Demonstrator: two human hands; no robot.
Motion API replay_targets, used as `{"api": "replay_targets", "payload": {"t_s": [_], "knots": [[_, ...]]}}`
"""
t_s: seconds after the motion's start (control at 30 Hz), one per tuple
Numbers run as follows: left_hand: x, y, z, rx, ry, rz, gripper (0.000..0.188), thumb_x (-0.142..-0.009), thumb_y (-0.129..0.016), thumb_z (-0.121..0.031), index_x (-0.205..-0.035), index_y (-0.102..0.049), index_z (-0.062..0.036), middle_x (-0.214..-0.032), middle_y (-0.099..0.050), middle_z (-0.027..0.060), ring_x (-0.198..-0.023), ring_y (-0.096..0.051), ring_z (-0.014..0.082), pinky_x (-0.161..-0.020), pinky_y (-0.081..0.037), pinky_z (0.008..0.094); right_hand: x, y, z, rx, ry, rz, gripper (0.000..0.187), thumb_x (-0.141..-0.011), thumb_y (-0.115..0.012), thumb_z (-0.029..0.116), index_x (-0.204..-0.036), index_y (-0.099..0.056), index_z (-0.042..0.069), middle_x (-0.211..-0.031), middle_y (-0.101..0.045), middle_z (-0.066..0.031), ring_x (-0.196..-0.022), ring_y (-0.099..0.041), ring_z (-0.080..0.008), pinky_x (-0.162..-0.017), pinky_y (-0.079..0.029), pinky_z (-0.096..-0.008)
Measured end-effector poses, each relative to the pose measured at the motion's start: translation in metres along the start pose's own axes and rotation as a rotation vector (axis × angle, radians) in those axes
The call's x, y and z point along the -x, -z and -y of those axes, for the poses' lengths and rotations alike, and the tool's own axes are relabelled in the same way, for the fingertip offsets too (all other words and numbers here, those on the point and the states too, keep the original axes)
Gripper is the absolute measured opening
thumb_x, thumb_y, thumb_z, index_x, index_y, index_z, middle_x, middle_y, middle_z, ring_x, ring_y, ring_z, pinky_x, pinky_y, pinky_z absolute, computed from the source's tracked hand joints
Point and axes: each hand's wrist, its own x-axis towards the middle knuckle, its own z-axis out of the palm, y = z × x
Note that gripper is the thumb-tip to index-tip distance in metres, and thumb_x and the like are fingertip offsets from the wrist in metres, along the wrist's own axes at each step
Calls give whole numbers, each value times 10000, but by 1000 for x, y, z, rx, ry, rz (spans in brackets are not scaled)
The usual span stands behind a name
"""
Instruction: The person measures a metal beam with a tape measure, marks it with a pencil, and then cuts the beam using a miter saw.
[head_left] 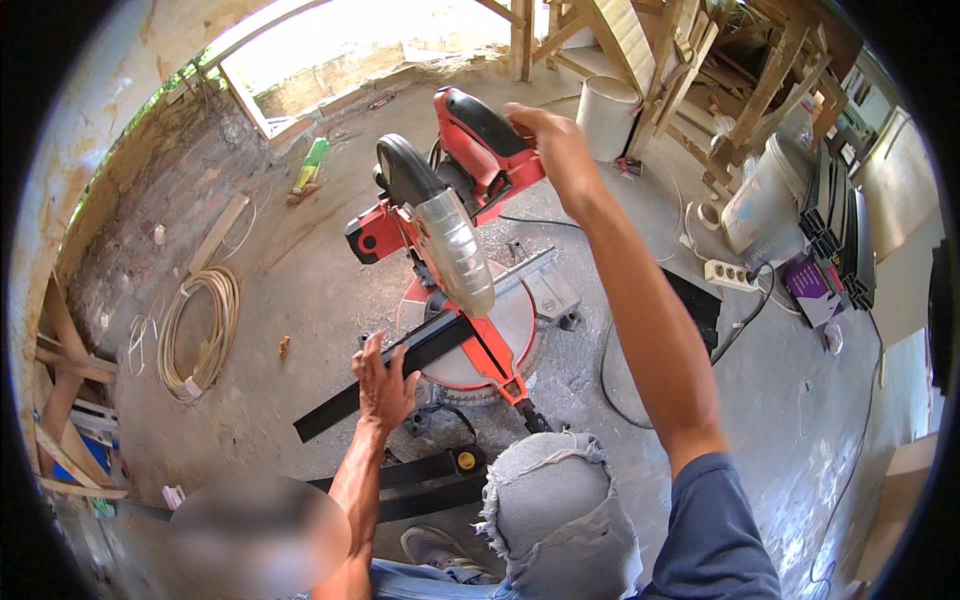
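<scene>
A red and black mitre saw [480, 160] stands on the floor in front of me, its head raised and its clear blade guard [455, 250] above the round table [515, 325]. Across that table lies a black metal bar [335, 408], jutting out to the left. My left hand [385, 385] holds the bar left of the blade, fingers over its far edge. With my right arm stretched forward, my right hand [555, 150] grips the saw's handle at its right end; part of the fingers is hidden behind it.
Coiled cable [200, 330] lies on the left floor. A power strip [732, 275], a white bucket [770, 190] and stacked black bars [840, 230] are at the right. More black bars [430, 485] lie near my knee. A white cylinder [607, 118] stands behind the saw.
</scene>
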Motion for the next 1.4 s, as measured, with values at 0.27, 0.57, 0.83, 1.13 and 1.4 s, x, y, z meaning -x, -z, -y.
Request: {"api": "replay_targets", "payload": {"t_s": [0.27, 0.57, 0.83, 1.13, 1.4], "knots": [[22, 33, 39, 82, 42, 145, 878, -673, -803, -177, -1404, -345, -11, -1265, -515, 215, -1217, -472, 369, -1080, -279, 481, 265, -15, -130, 312, 102, 424, 153, -815, -636, 109, -959, -626, 58, -885, -635, -109, -775, -647, -279, -687, -519, -389], [15, 65, 60, 255, 299, 529, 934, -718, -798, -81, -1485, -268, -19, -1110, -603, 245, -1073, -579, 420, -951, -469, 450, 322, -93, -215, 796, 336, 1142, 470, -858, -610, 279, -1295, -560, 112, -1074, -643, -125, -1149, -564, -307, -901, -493, -455], [14, 148, 62, 223, 56, 610, 396, -775, -646, -3, -1157, -545, 31, -1121, -513, 209, -1095, -556, 406, -939, -476, 446, 319, -75, -216, 564, 150, 1162, 506, -828, -629, 292, -1277, -569, 65, -1111, -639, -148, -1177, -564, -301, -909, -471, -413], [-2, 254, 29, 731, 442, -546, 348, -754, -504, 88, -1086, -558, -2, -854, -623, 28, -751, -570, 101, -699, -463, 255, 228, -83, -101, -164, -170, 973, 424, -792, -696, 251, -1130, -567, 30, -943, -542, -34, -926, -532, -146, -813, -431, -304], [-13, 268, 32, 1156, 504, -878, 205, -778, -557, 58, -962, -632, 7, -849, -602, 66, -780, -584, 173, -778, -459, 286, 122, -162, 47, 179, 380, 944, 570, -720, -764, 264, -1135, -504, -26, -996, -589, -196, -950, -591, -300, -851, -471, -387]]}}
